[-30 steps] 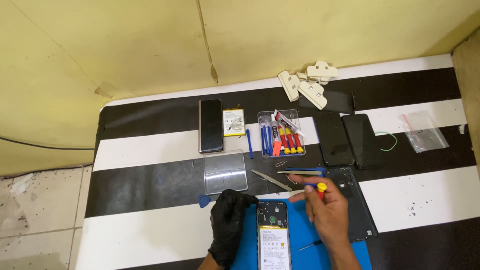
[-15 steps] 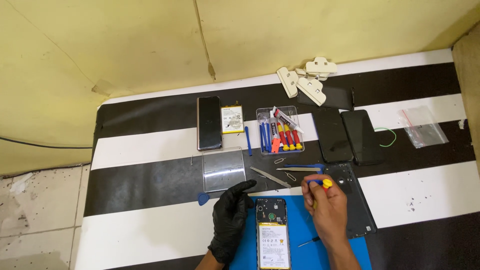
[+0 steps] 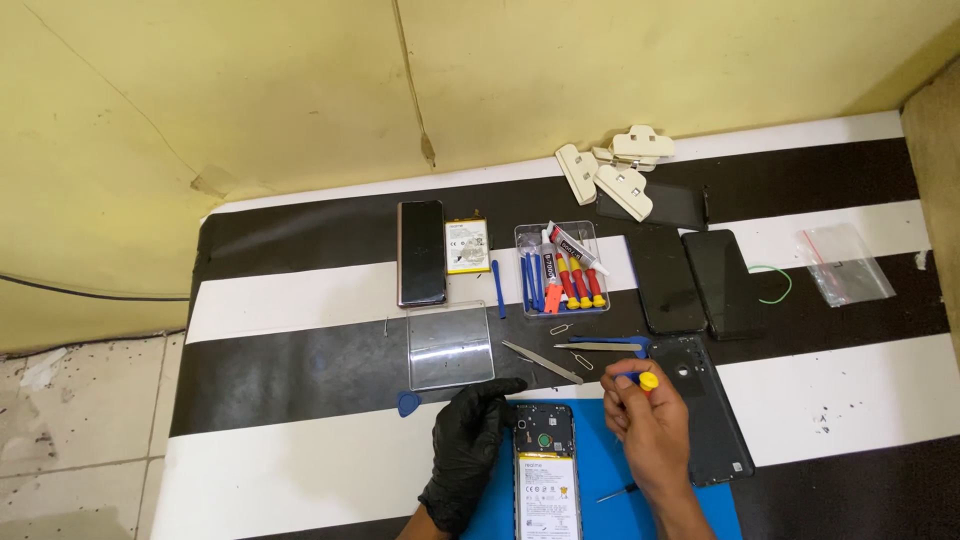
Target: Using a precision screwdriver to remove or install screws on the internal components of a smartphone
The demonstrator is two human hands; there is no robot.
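Observation:
An opened phone point(image 3: 546, 468) with its back removed lies on a blue mat point(image 3: 608, 480) at the bottom centre, battery and circuit board showing. My left hand point(image 3: 468, 450), in a black glove, rests on the phone's upper left edge. My right hand point(image 3: 648, 428), bare, holds a small screwdriver with a yellow cap point(image 3: 647, 381) just to the right of the phone's top. The phone's dark back cover point(image 3: 706, 410) lies beside my right hand.
The black-and-white striped table point(image 3: 300, 300) carries a clear tray of screwdrivers and pry tools point(image 3: 560, 270), tweezers point(image 3: 542, 362), a clear plastic cover point(image 3: 450, 345), a blue pick point(image 3: 408, 403), a spare battery point(image 3: 467, 246), several dark phones point(image 3: 421, 252) and white clips point(image 3: 615, 170).
My right hand has lifted slightly with the screwdriver. The view has shifted a little upward; my left hand stays on the phone.

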